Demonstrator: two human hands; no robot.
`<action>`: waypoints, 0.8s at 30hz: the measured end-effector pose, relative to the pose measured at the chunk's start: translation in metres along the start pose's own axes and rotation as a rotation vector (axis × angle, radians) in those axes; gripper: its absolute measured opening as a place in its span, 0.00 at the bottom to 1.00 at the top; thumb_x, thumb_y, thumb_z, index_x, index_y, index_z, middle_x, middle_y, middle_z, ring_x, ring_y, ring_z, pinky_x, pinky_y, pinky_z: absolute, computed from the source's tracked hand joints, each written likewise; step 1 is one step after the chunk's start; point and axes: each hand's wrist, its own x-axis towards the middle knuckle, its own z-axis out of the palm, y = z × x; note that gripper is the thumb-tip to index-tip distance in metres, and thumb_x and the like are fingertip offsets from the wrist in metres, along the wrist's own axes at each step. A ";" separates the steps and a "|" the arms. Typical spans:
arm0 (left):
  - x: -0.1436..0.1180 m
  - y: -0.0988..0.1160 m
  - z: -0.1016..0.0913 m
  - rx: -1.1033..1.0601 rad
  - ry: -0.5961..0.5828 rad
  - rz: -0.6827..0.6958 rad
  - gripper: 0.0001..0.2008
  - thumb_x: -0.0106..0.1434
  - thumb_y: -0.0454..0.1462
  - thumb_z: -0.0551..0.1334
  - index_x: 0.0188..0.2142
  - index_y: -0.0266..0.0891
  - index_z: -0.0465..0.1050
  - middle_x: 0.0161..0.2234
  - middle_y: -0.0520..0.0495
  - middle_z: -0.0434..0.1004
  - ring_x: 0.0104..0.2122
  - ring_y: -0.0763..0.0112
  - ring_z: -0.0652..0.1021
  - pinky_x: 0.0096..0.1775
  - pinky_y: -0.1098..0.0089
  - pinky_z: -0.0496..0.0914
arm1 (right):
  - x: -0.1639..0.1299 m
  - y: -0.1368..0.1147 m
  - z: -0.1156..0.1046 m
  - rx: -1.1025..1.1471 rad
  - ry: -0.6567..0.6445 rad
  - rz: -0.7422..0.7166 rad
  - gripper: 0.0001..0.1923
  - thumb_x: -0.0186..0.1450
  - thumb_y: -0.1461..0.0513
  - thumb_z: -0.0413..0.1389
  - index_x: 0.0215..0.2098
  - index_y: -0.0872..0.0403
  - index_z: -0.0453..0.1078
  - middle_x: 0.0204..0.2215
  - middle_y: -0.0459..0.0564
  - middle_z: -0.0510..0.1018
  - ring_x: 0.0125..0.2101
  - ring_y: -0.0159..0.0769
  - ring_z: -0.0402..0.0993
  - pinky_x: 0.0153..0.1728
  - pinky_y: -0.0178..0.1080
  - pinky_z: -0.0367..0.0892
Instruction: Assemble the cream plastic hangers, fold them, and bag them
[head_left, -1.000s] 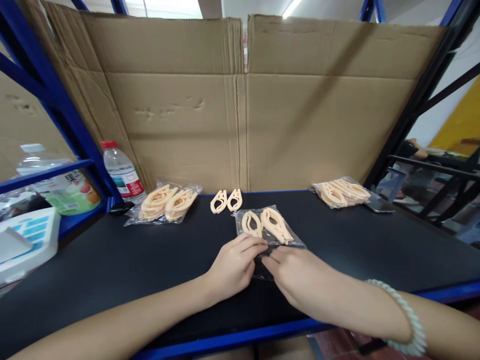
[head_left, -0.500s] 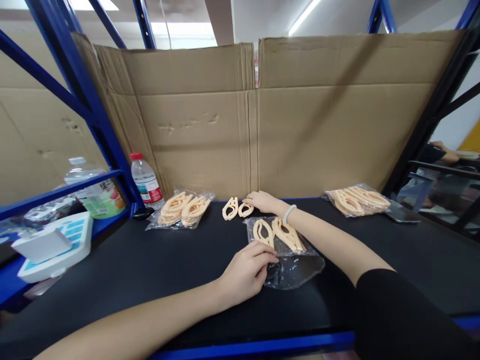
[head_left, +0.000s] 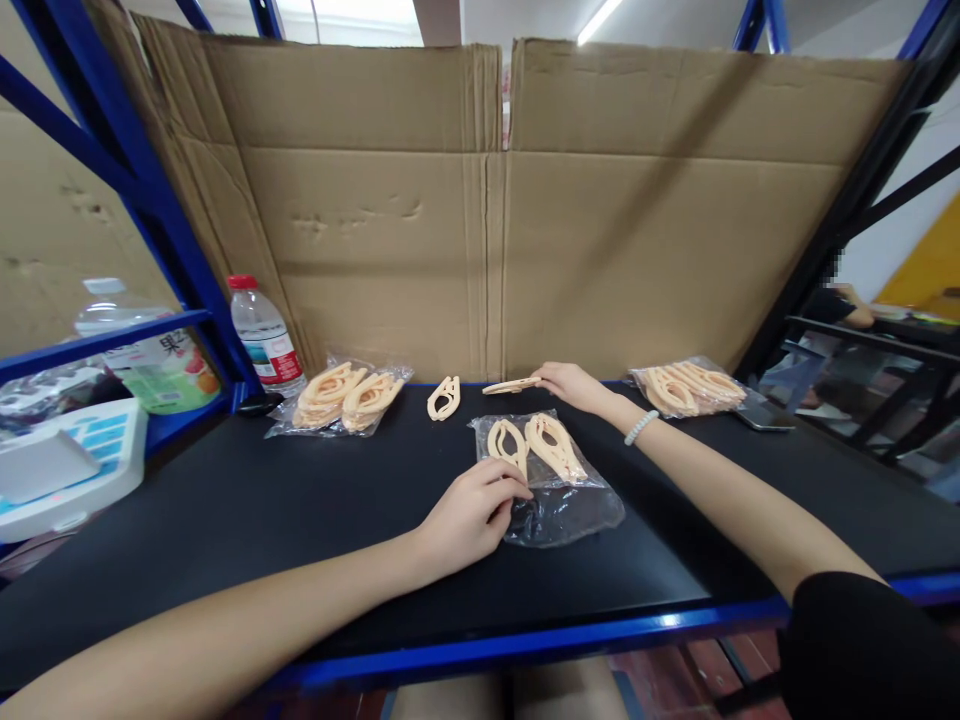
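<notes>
A wall of flattened cardboard (head_left: 495,210) stands across the back of the black counter (head_left: 225,520), just beyond the right hand (head_left: 571,384). Blue shelving (head_left: 142,190) rises well to the left of both hands, and beside its upright stand a water bottle (head_left: 262,335) and, farther left, a white device with blue keys (head_left: 67,465).

The clear plastic bag (head_left: 559,500) lies flat on the counter between the two hands, its open end toward the left hand (head_left: 469,515). Two peach clips (head_left: 534,447) sit inside it, at the end nearer the right hand. The left grip is pressed together on the bag's near edge, fingertips pinching the film against the counter.

The right arm reaches past the bag's far side, a pale bead bracelet (head_left: 640,427) on the wrist. Its grip pinches one peach clip (head_left: 511,385), held flat just above the counter, pointing left from the fingers. One loose clip (head_left: 444,398) lies on the counter just left of that, apart from it.

A filled bag of clips (head_left: 686,387) rests just right of the right hand, and two more filled bags (head_left: 341,398) lie well to the left, near the bottle.
</notes>
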 end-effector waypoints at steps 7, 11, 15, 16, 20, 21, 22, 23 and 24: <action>-0.001 -0.002 0.001 0.003 0.022 -0.027 0.14 0.60 0.24 0.53 0.39 0.40 0.73 0.39 0.46 0.73 0.40 0.68 0.75 0.43 0.67 0.72 | -0.079 -0.030 -0.055 0.038 0.377 0.091 0.13 0.71 0.61 0.45 0.39 0.58 0.71 0.26 0.49 0.72 0.26 0.33 0.67 0.30 0.36 0.65; 0.000 0.000 0.001 0.010 0.065 -0.051 0.13 0.62 0.26 0.54 0.39 0.40 0.73 0.39 0.46 0.72 0.39 0.69 0.75 0.41 0.69 0.72 | -0.133 -0.082 -0.091 0.039 0.468 -0.039 0.08 0.69 0.64 0.50 0.42 0.52 0.70 0.27 0.46 0.75 0.24 0.29 0.69 0.28 0.34 0.65; 0.003 0.002 0.000 0.017 0.136 -0.027 0.14 0.62 0.26 0.54 0.42 0.41 0.73 0.39 0.46 0.72 0.38 0.70 0.75 0.40 0.69 0.73 | -0.169 -0.134 -0.106 -0.023 0.268 -0.219 0.10 0.68 0.65 0.50 0.47 0.54 0.68 0.24 0.46 0.73 0.23 0.31 0.68 0.24 0.36 0.65; 0.003 0.002 0.000 0.020 0.153 -0.020 0.15 0.62 0.26 0.54 0.43 0.41 0.73 0.39 0.46 0.72 0.39 0.69 0.75 0.40 0.69 0.73 | -0.172 -0.142 -0.104 -0.052 0.208 -0.241 0.10 0.68 0.66 0.50 0.46 0.56 0.68 0.23 0.45 0.72 0.22 0.31 0.67 0.21 0.36 0.63; 0.004 0.005 0.000 0.026 0.209 -0.005 0.18 0.62 0.25 0.54 0.48 0.42 0.71 0.42 0.45 0.71 0.41 0.68 0.75 0.41 0.68 0.74 | -0.155 -0.154 -0.077 -0.304 0.289 -0.342 0.10 0.66 0.69 0.49 0.43 0.64 0.70 0.21 0.48 0.72 0.20 0.34 0.67 0.18 0.39 0.62; 0.004 0.005 0.000 0.024 0.216 -0.005 0.18 0.62 0.25 0.54 0.48 0.41 0.71 0.42 0.45 0.70 0.42 0.68 0.74 0.41 0.68 0.74 | -0.146 -0.152 -0.067 -0.358 0.326 -0.355 0.10 0.66 0.70 0.49 0.41 0.64 0.71 0.20 0.48 0.72 0.19 0.33 0.67 0.17 0.38 0.62; 0.004 0.006 0.000 0.025 0.223 -0.005 0.19 0.62 0.25 0.53 0.49 0.41 0.70 0.43 0.44 0.70 0.42 0.68 0.74 0.41 0.68 0.74 | -0.136 -0.150 -0.057 -0.405 0.350 -0.371 0.10 0.66 0.70 0.49 0.40 0.65 0.71 0.20 0.48 0.72 0.19 0.33 0.67 0.17 0.38 0.62; 0.004 0.006 0.000 0.027 0.228 -0.004 0.19 0.62 0.25 0.53 0.49 0.42 0.70 0.43 0.44 0.70 0.43 0.68 0.74 0.41 0.68 0.74 | -0.126 -0.148 -0.046 -0.444 0.346 -0.381 0.10 0.66 0.71 0.48 0.40 0.65 0.71 0.20 0.49 0.73 0.19 0.33 0.68 0.18 0.37 0.63; 0.003 0.006 0.000 0.031 0.228 -0.003 0.19 0.62 0.25 0.53 0.49 0.42 0.70 0.43 0.44 0.70 0.43 0.68 0.74 0.42 0.68 0.74 | -0.116 -0.147 -0.035 -0.481 0.334 -0.368 0.11 0.66 0.72 0.47 0.40 0.65 0.71 0.21 0.50 0.74 0.20 0.34 0.70 0.19 0.37 0.65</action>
